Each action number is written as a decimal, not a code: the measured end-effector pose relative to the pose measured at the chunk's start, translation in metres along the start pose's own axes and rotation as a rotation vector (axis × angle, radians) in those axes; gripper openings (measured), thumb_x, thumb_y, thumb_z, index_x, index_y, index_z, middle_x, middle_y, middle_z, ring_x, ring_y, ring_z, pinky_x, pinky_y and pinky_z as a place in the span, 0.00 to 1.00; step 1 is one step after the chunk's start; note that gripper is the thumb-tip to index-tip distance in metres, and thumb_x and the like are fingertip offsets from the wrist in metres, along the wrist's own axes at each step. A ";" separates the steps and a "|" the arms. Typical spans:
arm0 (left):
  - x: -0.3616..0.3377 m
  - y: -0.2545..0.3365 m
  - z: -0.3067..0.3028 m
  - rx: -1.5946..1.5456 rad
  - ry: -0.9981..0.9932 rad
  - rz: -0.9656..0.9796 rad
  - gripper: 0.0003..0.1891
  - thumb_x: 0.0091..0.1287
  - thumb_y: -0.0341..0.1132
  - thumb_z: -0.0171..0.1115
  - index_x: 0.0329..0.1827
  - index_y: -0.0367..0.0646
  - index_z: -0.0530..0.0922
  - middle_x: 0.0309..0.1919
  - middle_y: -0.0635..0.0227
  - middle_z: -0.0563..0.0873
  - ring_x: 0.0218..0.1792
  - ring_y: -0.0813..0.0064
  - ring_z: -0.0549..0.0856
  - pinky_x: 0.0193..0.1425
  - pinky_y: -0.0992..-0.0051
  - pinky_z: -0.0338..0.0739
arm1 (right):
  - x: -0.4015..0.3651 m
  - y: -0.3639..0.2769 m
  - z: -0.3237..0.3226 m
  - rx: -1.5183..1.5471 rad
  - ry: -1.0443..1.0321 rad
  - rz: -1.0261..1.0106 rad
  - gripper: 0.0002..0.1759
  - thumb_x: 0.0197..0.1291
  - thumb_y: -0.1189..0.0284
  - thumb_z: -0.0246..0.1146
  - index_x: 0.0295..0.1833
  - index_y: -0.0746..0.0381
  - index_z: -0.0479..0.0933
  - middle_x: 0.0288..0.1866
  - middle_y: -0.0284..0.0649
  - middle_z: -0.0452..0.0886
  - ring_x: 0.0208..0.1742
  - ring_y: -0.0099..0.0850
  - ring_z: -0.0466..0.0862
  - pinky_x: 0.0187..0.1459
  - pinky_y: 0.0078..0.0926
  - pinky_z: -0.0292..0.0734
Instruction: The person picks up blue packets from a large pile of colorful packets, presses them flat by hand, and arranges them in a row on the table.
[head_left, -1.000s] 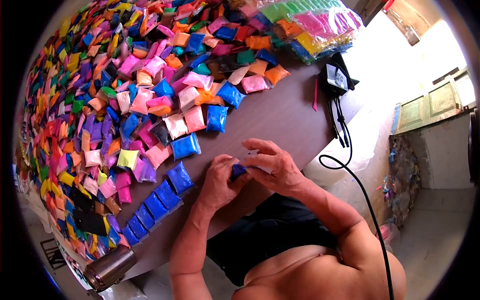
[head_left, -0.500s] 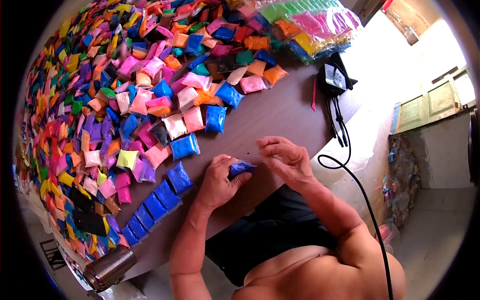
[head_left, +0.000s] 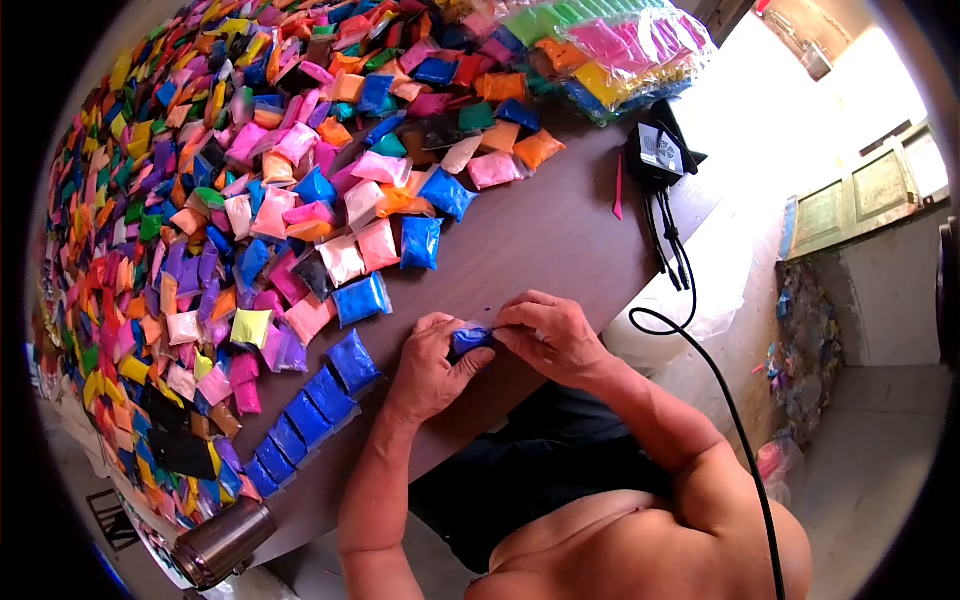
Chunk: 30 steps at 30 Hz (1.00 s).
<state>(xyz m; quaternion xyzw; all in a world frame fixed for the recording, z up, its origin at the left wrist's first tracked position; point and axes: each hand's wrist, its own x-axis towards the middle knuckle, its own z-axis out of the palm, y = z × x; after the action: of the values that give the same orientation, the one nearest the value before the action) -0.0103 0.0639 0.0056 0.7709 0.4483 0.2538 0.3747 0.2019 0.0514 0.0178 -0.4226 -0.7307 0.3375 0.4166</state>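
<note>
Near the table's front edge, my left hand is closed round a small blue packet with clear film at its edge. The fingertips of my right hand are pinched at the right end of this same packet. To the left, a slanting row of blue packets lies side by side on the brown table. Another blue packet rests just above the row, beside the large pile of coloured packets.
Clear bags of coloured packets lie at the back. A black device with cables and a pink tool are at the right. A metal flask stands at the lower left. A black cable crosses the right side.
My right hand has moved left and down, and its fingers have closed on the packet's right end. My left hand still holds the packet. The view has shifted slightly.
</note>
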 end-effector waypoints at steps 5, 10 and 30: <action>0.000 0.002 -0.001 -0.013 -0.010 -0.002 0.32 0.62 0.57 0.65 0.48 0.30 0.77 0.49 0.46 0.79 0.54 0.49 0.78 0.61 0.61 0.71 | 0.000 0.000 0.001 0.117 -0.060 0.153 0.09 0.63 0.74 0.63 0.45 0.68 0.78 0.37 0.47 0.80 0.39 0.39 0.82 0.41 0.29 0.77; 0.001 0.007 0.000 -0.037 0.060 0.026 0.25 0.65 0.53 0.63 0.43 0.34 0.80 0.41 0.48 0.84 0.53 0.47 0.78 0.60 0.57 0.71 | -0.003 0.004 -0.001 0.403 -0.104 0.449 0.09 0.66 0.72 0.61 0.45 0.68 0.77 0.37 0.43 0.79 0.40 0.31 0.80 0.44 0.27 0.76; 0.001 0.002 -0.001 0.016 0.004 0.092 0.24 0.66 0.51 0.63 0.46 0.34 0.77 0.46 0.47 0.81 0.54 0.47 0.78 0.62 0.57 0.70 | 0.006 -0.017 -0.001 -0.203 -0.009 -0.082 0.15 0.51 0.77 0.67 0.46 0.60 0.78 0.53 0.45 0.75 0.49 0.43 0.78 0.49 0.37 0.77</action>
<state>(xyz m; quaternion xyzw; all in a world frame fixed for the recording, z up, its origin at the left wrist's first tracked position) -0.0102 0.0646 0.0078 0.7932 0.4151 0.2685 0.3556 0.1957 0.0498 0.0344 -0.4309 -0.7797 0.2462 0.3817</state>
